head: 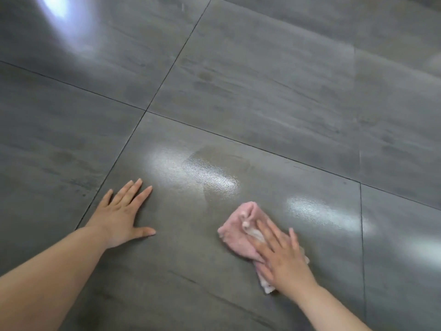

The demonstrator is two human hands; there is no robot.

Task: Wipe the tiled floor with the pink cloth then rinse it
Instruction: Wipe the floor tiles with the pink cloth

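Two bare forearms are reaching in from the near edge. The right hand (284,256) is pressing flat, fingers extended, on one crumpled pink cloth (241,232), lying on the glossy grey tiled floor (262,91), its long axis running from near-right to far-left. The left hand (121,216) is resting open, grasping nothing, beside a grout line (112,163).

An indoor room, of a kind that cannot be told, is showing only its floor (274,91): large glossy grey stone-look tiles are meeting at thin dark grout lines (167,70), and overhead light is reflecting off them.
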